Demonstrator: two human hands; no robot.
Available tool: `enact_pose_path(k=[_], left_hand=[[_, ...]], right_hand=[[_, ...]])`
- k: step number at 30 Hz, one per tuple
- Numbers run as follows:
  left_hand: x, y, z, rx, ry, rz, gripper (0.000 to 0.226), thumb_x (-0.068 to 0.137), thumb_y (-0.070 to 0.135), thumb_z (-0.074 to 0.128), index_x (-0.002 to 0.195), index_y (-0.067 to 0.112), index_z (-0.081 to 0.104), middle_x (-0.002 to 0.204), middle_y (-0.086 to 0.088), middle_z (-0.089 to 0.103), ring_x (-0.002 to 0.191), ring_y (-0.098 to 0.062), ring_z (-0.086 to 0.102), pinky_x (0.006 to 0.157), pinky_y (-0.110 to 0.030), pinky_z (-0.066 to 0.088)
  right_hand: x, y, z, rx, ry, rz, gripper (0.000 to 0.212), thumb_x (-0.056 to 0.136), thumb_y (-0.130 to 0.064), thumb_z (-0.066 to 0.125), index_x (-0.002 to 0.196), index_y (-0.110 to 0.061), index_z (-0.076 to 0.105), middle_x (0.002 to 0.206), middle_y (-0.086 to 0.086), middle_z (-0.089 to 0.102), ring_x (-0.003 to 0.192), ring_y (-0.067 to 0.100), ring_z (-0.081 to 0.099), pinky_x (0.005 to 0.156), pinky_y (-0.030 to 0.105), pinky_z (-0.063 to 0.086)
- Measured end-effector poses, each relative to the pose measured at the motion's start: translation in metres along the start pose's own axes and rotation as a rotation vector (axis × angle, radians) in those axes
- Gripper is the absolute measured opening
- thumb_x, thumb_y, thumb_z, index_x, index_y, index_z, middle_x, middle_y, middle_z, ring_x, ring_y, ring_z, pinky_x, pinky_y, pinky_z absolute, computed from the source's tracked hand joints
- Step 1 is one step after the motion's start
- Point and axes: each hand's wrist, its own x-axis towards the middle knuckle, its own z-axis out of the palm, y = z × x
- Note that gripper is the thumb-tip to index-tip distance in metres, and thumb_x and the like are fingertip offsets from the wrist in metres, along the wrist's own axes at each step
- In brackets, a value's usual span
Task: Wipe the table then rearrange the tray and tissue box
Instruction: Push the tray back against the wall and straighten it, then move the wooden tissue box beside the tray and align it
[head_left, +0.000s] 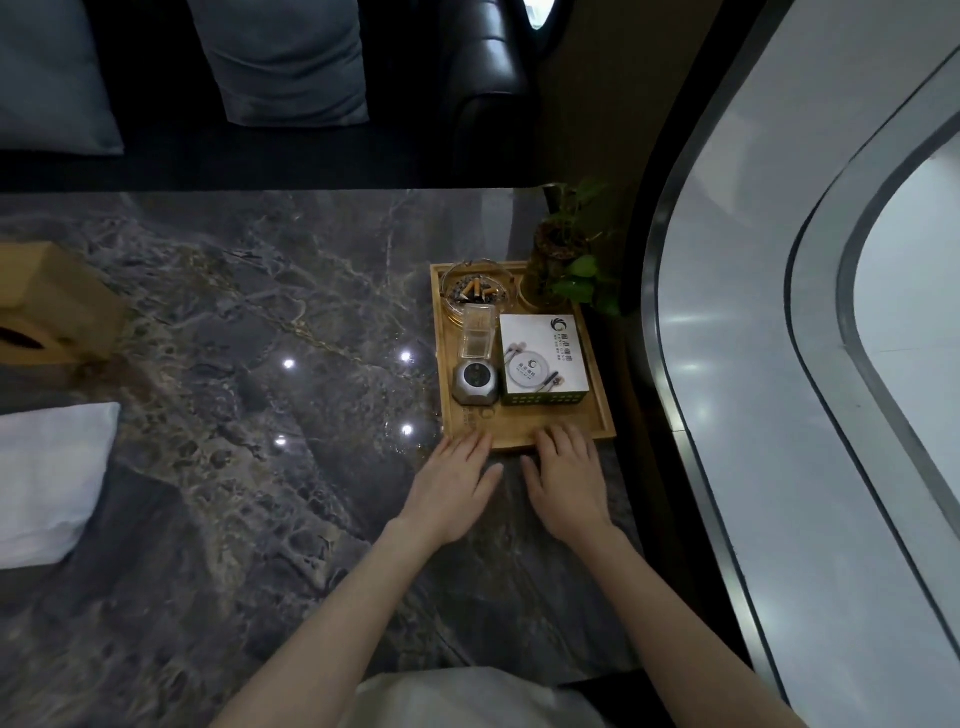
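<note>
Wooden tray (602, 410): one; two hands (457, 486) (563, 475) at near rim.

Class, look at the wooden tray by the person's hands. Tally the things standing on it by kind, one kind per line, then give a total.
Glass ashtray: 1
Clear plastic box: 1
Grey device: 1
White printed box: 1
Potted plant: 1
Total on the tray: 5

I see the wooden tray (524, 434) flat on the dark marble table (234, 312), far right — loaded with small items; the wooden tissue box (57, 306) sits far left.
</note>
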Motion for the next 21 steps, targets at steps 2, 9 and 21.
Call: enact_pose_path(k=[2, 9, 21], left_hand=[[0.001, -0.005, -0.016, -0.163, -0.002, -0.018, 0.047, 0.096, 0.033, 0.032, 0.139, 0.013, 0.032, 0.150, -0.005, 0.032, 0.137, -0.016, 0.027, 0.112, -0.028, 0.018], [-0.009, -0.054, -0.091, -0.270, 0.326, -0.245, 0.035, 0.092, 0.026, 0.045, 0.120, 0.009, 0.055, 0.124, -0.013, 0.059, 0.112, -0.027, 0.054, 0.096, -0.037, 0.042], [-0.086, -0.209, -0.236, -0.238, 0.528, -0.440, 0.029, 0.089, 0.026, 0.051, 0.111, 0.011, 0.062, 0.104, -0.012, 0.069, 0.099, -0.029, 0.060, 0.085, -0.039, 0.049]], right_hand=[[0.010, -0.014, -0.006, 0.027, 0.023, -0.061, 0.030, 0.094, -0.027, 0.041, 0.111, -0.009, 0.058, 0.119, 0.011, 0.060, 0.119, 0.027, 0.048, 0.103, 0.039, 0.033], [0.047, -0.091, -0.029, 0.226, -0.072, -0.181, 0.025, 0.093, -0.025, 0.045, 0.077, -0.013, 0.059, 0.083, 0.007, 0.065, 0.072, 0.016, 0.055, 0.056, 0.026, 0.037], [0.114, -0.286, -0.044, 0.014, -0.312, -0.393, 0.036, 0.093, -0.026, 0.041, 0.121, -0.005, 0.047, 0.124, 0.016, 0.055, 0.113, 0.034, 0.051, 0.088, 0.042, 0.045]])
